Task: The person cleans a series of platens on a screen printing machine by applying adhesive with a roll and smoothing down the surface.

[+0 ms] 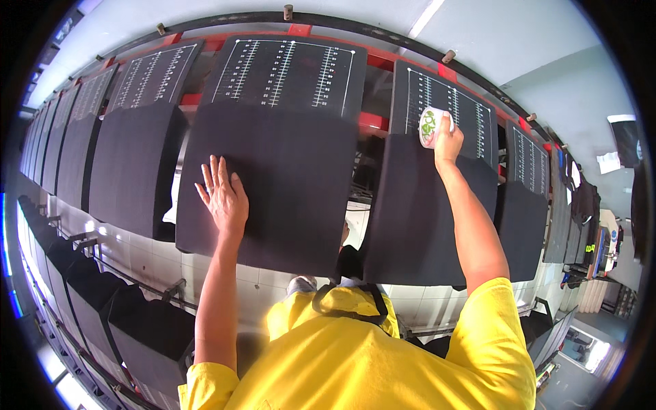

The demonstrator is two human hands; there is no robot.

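Note:
My left hand [225, 199] lies flat with its fingers spread on a black cloth [294, 184], which is drawn smoothly over the near part of a dark board [266, 72] printed with white ruler marks. Off to the right, my right hand [448, 145] grips a rounded white object [429, 127] with a green pattern; its exact kind is unclear. That object is over the top edge of another black cloth [430, 212], where the cloth meets the marked board [468, 109] beneath it. Whether it touches the cloth I cannot tell.
More cloth-covered boards [133, 171] line up to the left, and another [526, 212] is at the right. A red frame [372, 121] and a dark rail [355, 27] run behind them. A second row of black-covered boards [154, 328] stands at the lower left, above a tiled floor [256, 301].

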